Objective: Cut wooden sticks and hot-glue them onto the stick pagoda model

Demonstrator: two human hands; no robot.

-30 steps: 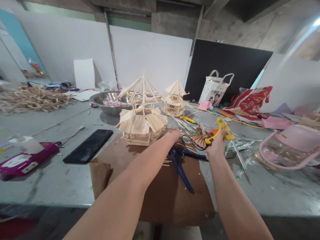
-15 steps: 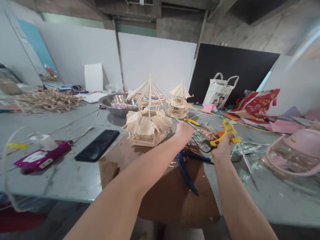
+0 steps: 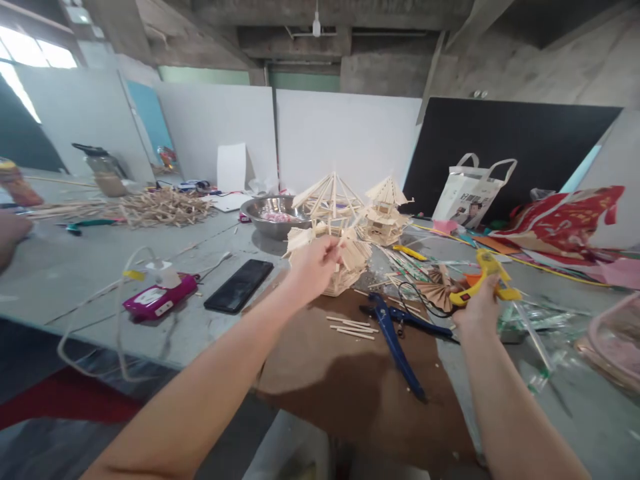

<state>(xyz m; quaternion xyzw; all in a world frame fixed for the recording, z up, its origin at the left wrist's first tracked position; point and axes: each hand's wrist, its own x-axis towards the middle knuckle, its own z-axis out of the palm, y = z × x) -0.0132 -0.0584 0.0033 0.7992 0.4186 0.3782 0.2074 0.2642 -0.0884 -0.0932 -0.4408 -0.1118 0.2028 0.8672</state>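
Observation:
A model pavilion of thin wooden sticks [image 3: 353,257] stands on a brown board [image 3: 320,380]. My left hand [image 3: 316,265] is in front of its lower roof, thumb and fingers pinched together. Whatever is in that pinch is too small or too hidden to name. Over on the right, my right hand [image 3: 481,305] grips a yellow glue gun [image 3: 493,267], held away from the model. Blue-handled cutters [image 3: 395,343] lie between my arms, beside several short wooden sticks [image 3: 353,328]. A smaller stick pavilion [image 3: 383,217] stands behind the larger one.
Left of the board are a black phone [image 3: 239,285] and a purple power strip [image 3: 160,295] with a looping cable. A metal bowl [image 3: 273,217] and a pile of sticks [image 3: 160,208] stand farther back. Another person's hand [image 3: 13,233] shows at the left edge.
My left hand has moved from the clutter right of the pavilion back left to the pavilion's front. The view has turned left. The glue gun stays in my right hand.

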